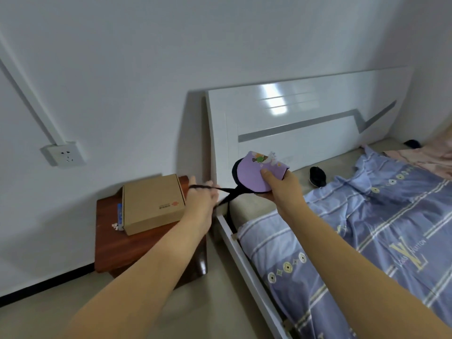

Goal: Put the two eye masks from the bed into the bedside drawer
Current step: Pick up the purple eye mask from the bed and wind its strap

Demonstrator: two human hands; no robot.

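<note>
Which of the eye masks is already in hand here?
The purple eye mask with the cartoon print, held by the right hand; its black strap reaches the left hand. The dark one lies on the mattress.

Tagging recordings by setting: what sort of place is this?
Most likely a bedroom: a glossy white headboard, a blue patterned quilt on the bed, and a reddish-brown wooden bedside cabinet.

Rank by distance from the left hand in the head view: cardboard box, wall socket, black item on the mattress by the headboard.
From the left hand:
1. Cardboard box, just left, on the nightstand.
2. Black item, right, on the mattress.
3. Wall socket, far left, on the wall.
</note>
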